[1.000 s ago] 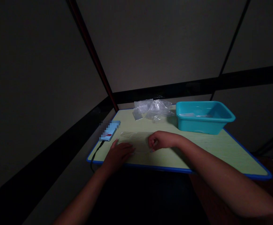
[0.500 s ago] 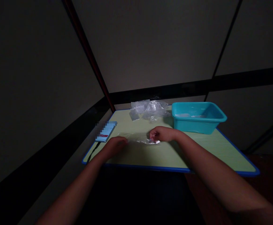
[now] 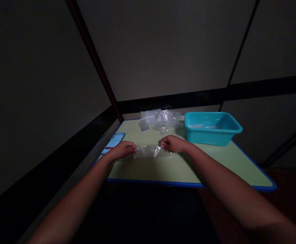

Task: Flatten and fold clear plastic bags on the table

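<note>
A clear plastic bag (image 3: 148, 152) is stretched between my two hands, low over the front half of the light green table (image 3: 153, 169). My left hand (image 3: 125, 149) pinches the bag's left end, close to the phone. At the bag's upper right edge, my right hand (image 3: 172, 143) has its fingertips closed on the plastic. Behind the hands, a pile of clear plastic bags (image 3: 160, 119) lies at the table's back edge.
A turquoise basin (image 3: 211, 135) with some pale flat items inside stands at the back right of the table. On the left edge lies a phone (image 3: 113, 142) with a lit screen. A wall rises behind the table.
My left hand has moved up and now pinches the bag's left end. The bag has been pulled taut between the hands. The view has shifted slightly.
</note>
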Tool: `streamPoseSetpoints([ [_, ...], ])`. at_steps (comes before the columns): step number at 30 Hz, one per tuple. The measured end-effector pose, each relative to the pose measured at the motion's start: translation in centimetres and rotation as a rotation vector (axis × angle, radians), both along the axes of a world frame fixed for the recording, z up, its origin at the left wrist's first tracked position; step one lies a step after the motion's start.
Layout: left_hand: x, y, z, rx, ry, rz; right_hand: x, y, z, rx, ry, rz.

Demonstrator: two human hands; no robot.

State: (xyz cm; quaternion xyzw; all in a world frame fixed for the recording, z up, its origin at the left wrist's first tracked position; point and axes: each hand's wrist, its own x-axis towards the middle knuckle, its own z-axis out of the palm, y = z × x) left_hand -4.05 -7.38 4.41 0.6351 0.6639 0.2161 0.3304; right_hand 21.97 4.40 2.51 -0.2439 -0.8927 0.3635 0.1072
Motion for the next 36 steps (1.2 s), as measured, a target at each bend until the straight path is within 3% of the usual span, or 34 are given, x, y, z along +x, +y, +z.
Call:
streamPoseSetpoints([
  [13,0.5,-1.0,-0.2,0.075,-0.187,-0.053,0.3,0.5,0.1,-0.08,0.048,0.043],
  [19,0.2,-1.3,-1.2,0.273,0.119,-0.114,0.5,0.3,0.3,-0.106,0.082,0.099],
  [25,0.7,-2.9,-1.2,0.369,0.201,-0.217,0.8,0.4,0.6,-0.221,0.027,0.182],
  [31,1.4,-4.6,-1.6,0.35,0.262,-0.183,0.9,0.3,0.7,-0.195,-0.055,0.144],
  [36,1.3,-3.0,-1.0,0.288,0.226,0.033,1.0,0.4,1.0,-0.138,-0.079,0.097],
])
